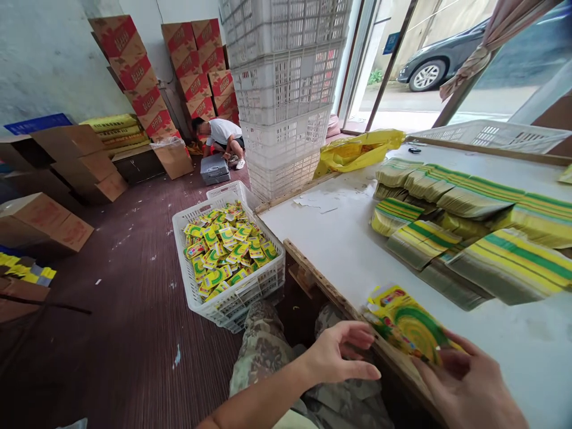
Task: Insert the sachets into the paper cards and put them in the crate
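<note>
My right hand (465,375) grips the near end of a yellow carton (409,325) printed with a green ring, above the table's wooden edge. Flaps seem to stand up at the carton's far end. Beside it, over my lap, is my left hand (339,354), its fingers apart and nothing held. Stacks of flat yellow-and-green cartons (513,262) lie in rows on the white table (313,220). Left of my knees, a white plastic crate (232,307) is heaped with small yellow-and-green packs (223,244).
White crates (286,89) are stacked high beyond the table, near a yellow sack (361,152). A person (223,137) crouches at the back by a grey case (214,170). Brown boxes (75,155) and red-printed boxes (134,71) line the left and back.
</note>
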`<state>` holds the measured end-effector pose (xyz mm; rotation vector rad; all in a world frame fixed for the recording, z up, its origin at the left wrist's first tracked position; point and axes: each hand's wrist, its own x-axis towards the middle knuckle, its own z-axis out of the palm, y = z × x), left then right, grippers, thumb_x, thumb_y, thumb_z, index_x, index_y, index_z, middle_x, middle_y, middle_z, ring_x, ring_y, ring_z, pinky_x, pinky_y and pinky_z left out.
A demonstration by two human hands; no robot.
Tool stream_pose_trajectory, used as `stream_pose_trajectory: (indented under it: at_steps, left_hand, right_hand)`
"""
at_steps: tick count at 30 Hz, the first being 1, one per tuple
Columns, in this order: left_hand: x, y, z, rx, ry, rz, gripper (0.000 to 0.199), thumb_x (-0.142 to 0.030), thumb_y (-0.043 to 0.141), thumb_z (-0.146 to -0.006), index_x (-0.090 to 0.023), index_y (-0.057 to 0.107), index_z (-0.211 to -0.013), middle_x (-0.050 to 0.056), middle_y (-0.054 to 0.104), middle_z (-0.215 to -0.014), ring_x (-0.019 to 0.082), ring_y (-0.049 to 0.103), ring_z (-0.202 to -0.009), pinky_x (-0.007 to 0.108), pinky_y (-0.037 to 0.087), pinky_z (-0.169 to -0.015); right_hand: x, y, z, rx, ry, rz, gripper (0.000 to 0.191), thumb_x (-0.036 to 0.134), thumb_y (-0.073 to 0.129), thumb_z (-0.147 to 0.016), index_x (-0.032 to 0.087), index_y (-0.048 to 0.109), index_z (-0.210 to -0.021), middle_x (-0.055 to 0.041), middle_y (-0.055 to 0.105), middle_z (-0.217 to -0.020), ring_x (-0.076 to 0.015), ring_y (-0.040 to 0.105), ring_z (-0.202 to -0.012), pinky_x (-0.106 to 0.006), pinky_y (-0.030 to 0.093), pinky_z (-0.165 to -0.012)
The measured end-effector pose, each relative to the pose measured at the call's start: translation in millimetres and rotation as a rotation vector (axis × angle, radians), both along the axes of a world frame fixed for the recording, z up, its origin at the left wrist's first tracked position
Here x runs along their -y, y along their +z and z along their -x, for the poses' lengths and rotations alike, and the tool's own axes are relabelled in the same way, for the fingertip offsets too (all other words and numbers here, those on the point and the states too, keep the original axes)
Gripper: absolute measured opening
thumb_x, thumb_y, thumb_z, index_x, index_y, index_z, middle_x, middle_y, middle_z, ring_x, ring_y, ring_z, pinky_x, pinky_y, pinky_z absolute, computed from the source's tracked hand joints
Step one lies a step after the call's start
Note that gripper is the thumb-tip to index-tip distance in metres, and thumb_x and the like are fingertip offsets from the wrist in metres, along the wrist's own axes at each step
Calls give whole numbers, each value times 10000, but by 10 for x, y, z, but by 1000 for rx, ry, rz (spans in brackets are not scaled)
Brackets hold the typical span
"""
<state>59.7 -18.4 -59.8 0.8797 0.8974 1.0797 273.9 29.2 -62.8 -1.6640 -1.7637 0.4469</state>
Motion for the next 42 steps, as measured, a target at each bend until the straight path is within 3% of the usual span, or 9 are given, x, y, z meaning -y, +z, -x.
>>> stream_pose_trajectory:
  at_steps: [6, 11, 15, 18, 26, 31, 36, 39, 42]
  left_hand:
    - [-109, 294, -199, 609, 411, -40, 610, -685, 664, -692, -149, 623, -979, 84, 644, -874, 254, 628, -938, 387, 483, -864]
    - [-91, 302, -154, 389, 700, -83, 582, -762, 590, -688, -189, 533, -778, 10, 504, -695, 147, 502, -672, 292, 461, -714]
    - [12, 190, -94, 256, 546, -176, 857, -888, 610, -488, -215, 577, -1017, 70, 591, -931, 211, 541, -845, 335, 482, -791]
    - [22, 189, -68, 243, 450, -147, 809, -821, 593, -630, -189, 593, -1133, 97, 638, -1002, 240, 580, -936, 384, 465, -900]
    - [-68, 107, -57, 79, 558, -2, 493, -628, 676, -728, -137, 681, -686, 29, 653, -645, 139, 540, -606, 281, 461, -629]
    - [-89, 348, 238, -37, 337, -146, 660, -692, 533, -809, -113, 687, -1085, 133, 724, -1001, 267, 651, -937, 407, 493, -893]
    - [-102, 637, 514, -644, 71, -418, 978, -630, 780, -599, -176, 450, -1400, 169, 517, -1404, 333, 451, -1305, 492, 294, -1138]
    - [-100, 552, 464, -779, -218, -456, 1007, -503, 827, -574, -164, 407, -1424, 172, 538, -1376, 352, 516, -1243, 488, 387, -1073]
    - [-60, 390, 362, -767, -255, -347, 735, -441, 764, -665, -204, 511, -1313, 90, 660, -1182, 269, 651, -1020, 360, 517, -895]
  right_hand:
    - [539, 157, 737, -597, 392, 248, 525, 400, 660, -831, 252, 444, -1286, -28, 584, -852, -194, 621, -732, -306, 555, -654]
    - [629, 138, 979, -758, 445, 345, 536, 372, 704, -821, 239, 507, -1301, -106, 643, -1130, -237, 631, -1015, -334, 546, -866]
    - [531, 178, 867, -806, 380, 336, 427, 370, 722, -801, 219, 607, -1184, -79, 702, -983, -227, 679, -856, -291, 586, -719]
    - [489, 254, 740, -787, 322, 277, 368, 380, 719, -794, 216, 657, -1117, -78, 720, -1020, -241, 697, -871, -271, 596, -692]
    - [506, 281, 685, -526, 246, 53, 247, 445, 625, -846, 215, 698, -905, -38, 718, -839, -205, 684, -712, -235, 575, -613]
    - [345, 353, 371, -105, 284, -188, 255, 419, 532, -906, 278, 732, -978, -42, 698, -898, -205, 663, -741, -285, 544, -628]
    - [265, 327, 269, 205, 478, -326, 316, 342, 438, -939, 382, 729, -1056, -26, 701, -878, -236, 643, -811, -431, 480, -872]
    - [328, 311, 440, 210, 670, -389, 353, 222, 459, -926, 423, 685, -1108, 11, 701, -904, -215, 651, -883, -457, 358, -1063]
    - [415, 344, 567, 99, 487, -388, 390, 273, 524, -918, 382, 567, -1290, -45, 645, -1164, -294, 575, -1137, -547, 283, -1118]
